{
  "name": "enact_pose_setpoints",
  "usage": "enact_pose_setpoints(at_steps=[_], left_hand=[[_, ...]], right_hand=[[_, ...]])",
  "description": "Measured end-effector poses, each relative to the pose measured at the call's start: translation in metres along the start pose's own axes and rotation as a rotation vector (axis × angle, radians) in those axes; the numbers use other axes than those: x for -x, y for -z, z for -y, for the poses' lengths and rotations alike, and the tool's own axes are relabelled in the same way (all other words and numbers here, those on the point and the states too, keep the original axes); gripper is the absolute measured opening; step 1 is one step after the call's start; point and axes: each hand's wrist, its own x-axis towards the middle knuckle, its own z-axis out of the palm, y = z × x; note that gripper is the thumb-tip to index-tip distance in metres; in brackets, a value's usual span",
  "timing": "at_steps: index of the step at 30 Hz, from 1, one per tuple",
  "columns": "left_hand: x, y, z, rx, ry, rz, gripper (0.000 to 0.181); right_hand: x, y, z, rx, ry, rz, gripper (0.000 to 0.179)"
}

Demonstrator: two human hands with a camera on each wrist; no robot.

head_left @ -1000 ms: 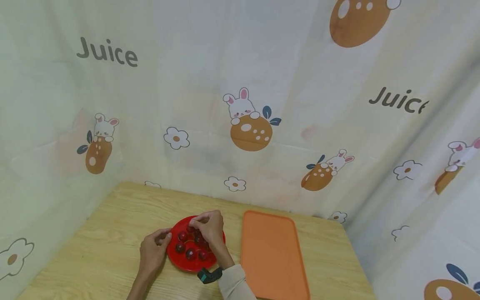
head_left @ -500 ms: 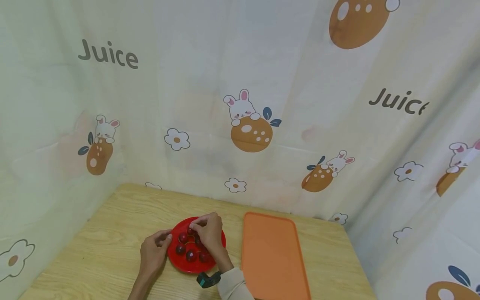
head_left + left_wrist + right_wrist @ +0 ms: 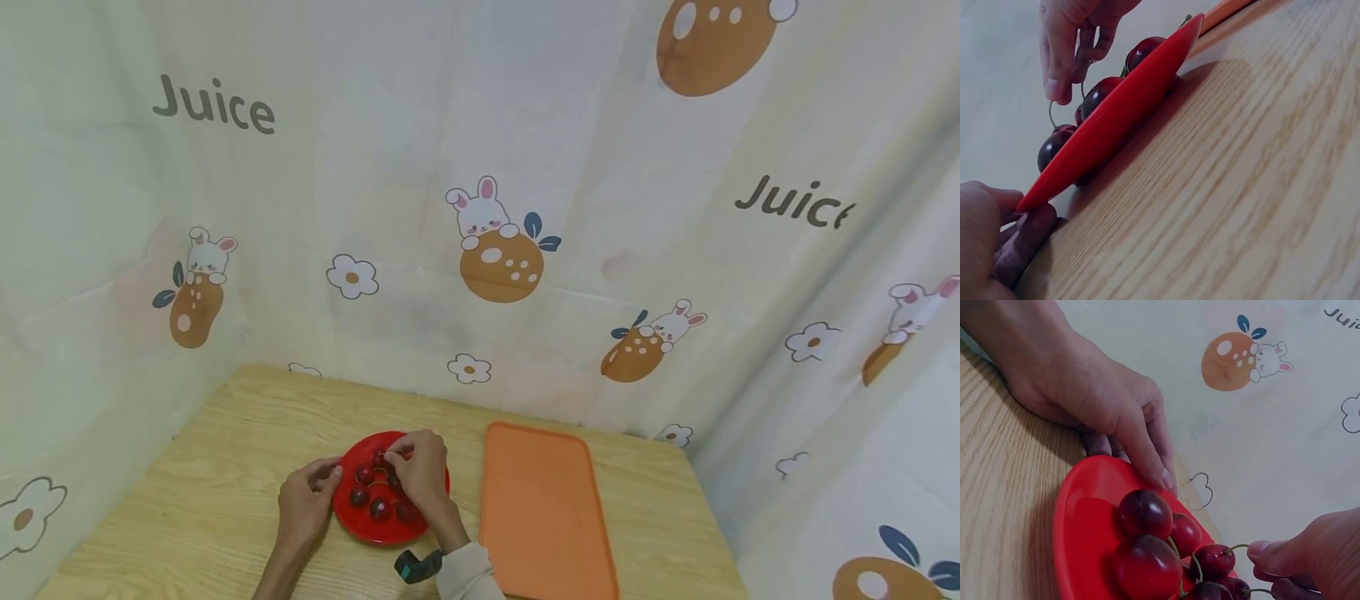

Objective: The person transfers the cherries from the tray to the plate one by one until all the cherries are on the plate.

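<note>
A red plate (image 3: 367,531) bears several dark red cherries (image 3: 380,509) with green stems. My left hand (image 3: 303,504) holds the plate's left rim, thumb above and fingers beneath, as the left wrist view shows. Over the far side of the plate, my right hand (image 3: 423,471) pinches the thin stem (image 3: 1239,545) of one cherry (image 3: 1213,561) between thumb and finger. That cherry sits among the others, low over the plate. Part of the fruit is hidden behind the right hand in the head view.
To the right of the plate lies an orange rectangular tray (image 3: 547,508) on the wooden table (image 3: 262,417). A pale curtain (image 3: 390,167) printed with rabbits and flowers stands along the back and sides. My right wrist bears a dark strapped device (image 3: 417,567).
My right hand has shifted slightly toward me over the plate, its fingertips still among the cherries. The left hand keeps its hold on the rim, and the plate stays in place.
</note>
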Motion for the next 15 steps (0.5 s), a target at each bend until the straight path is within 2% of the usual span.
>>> enact_pose_setpoints(at_steps=[8, 15], left_hand=[[0.0, 0.001, 0.0, -0.012, -0.006, 0.002, 0.024], [0.002, 0.001, -0.001, -0.015, -0.012, 0.005, 0.024]], right_hand=[[0.005, 0.003, -0.004, 0.026, 0.017, -0.013, 0.006], [0.009, 0.01, -0.006, -0.014, -0.01, -0.026, 0.005]])
